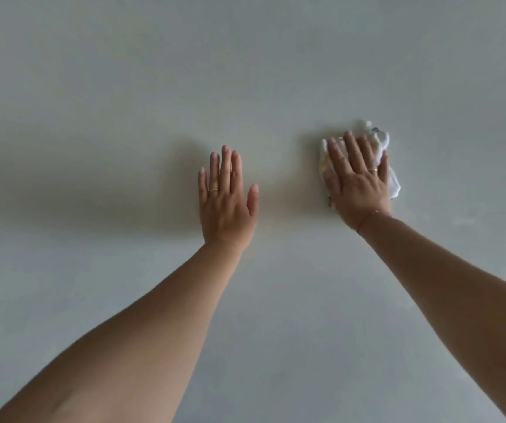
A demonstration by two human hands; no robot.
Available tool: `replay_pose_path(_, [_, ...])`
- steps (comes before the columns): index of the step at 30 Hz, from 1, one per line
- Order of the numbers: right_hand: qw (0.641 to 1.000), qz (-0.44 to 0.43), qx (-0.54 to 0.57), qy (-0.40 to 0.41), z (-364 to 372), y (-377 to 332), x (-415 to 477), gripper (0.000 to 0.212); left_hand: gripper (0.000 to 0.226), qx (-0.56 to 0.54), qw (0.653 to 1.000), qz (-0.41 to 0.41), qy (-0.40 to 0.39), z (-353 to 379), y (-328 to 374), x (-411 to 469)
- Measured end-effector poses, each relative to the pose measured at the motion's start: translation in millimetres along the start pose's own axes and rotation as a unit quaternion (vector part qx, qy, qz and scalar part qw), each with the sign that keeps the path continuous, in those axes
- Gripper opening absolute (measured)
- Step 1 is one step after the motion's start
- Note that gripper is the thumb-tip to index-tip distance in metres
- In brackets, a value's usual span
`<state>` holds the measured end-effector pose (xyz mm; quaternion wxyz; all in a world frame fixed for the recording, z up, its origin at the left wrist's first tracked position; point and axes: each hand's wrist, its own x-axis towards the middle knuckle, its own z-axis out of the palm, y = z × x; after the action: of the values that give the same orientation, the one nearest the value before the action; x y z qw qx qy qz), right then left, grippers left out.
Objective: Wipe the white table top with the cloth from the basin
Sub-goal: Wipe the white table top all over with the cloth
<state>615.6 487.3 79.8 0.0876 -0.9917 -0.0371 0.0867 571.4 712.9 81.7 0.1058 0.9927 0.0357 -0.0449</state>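
The white table top (123, 87) fills the whole view. My right hand (357, 184) lies flat, palm down, on a crumpled white cloth (380, 141) and presses it against the table at centre right; the cloth sticks out past my fingertips and along the right side of the hand. My left hand (226, 203) rests flat on the bare table to the left of it, fingers stretched and close together, holding nothing. Both forearms reach in from the bottom of the view. The basin is not in view.
A soft shadow (93, 190) falls on the table left of my left hand. No table edge or other object shows.
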Motion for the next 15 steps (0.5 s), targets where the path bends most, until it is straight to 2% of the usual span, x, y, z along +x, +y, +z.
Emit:
replay_pose_path(2, [0.987,0.152,0.044,0.028,5,-21,9,0.052,0.064,0.005,1.0,-0.008,-0.01,9,2,4])
replay_pose_path(3, [0.983,0.175,0.049,0.03,10,-41,8,0.052,0.064,0.012,1.0,-0.01,-0.007,12,3,4])
replay_pose_path(4, [0.987,0.15,0.052,0.025,14,-61,3,0.053,0.065,0.018,1.0,-0.013,-0.001,14,3,4])
replay_pose_path(5, [0.995,0.082,0.047,0.013,18,-78,-4,0.053,0.066,0.021,1.0,-0.015,0.004,15,3,4])
replay_pose_path(6, [0.999,-0.014,0.032,-0.009,20,-87,-11,0.053,0.066,0.021,1.0,-0.014,0.006,15,3,3])
replay_pose_path(8, [0.981,-0.189,-0.021,-0.034,16,-74,-11,0.051,0.065,0.019,1.0,-0.01,0.004,14,3,4])
replay_pose_path(9, [0.971,-0.232,-0.044,-0.032,12,-57,2,0.051,0.066,0.018,1.0,-0.009,0.003,14,3,4])
replay_pose_path(10, [0.97,-0.235,-0.058,-0.019,8,-39,17,0.051,0.066,0.018,1.0,-0.009,0.0,13,4,4])
replay_pose_path(11, [0.979,-0.194,-0.059,-0.001,5,-23,33,0.05,0.067,0.017,1.0,-0.009,-0.003,13,4,4])
replay_pose_path(13, [1.0,-0.016,-0.004,0.022,1,-8,58,0.051,0.067,0.015,1.0,-0.012,-0.008,13,4,3])
replay_pose_path(15, [0.99,0.13,0.038,0.042,6,-36,64,0.052,0.068,0.018,1.0,-0.017,-0.01,13,4,4])
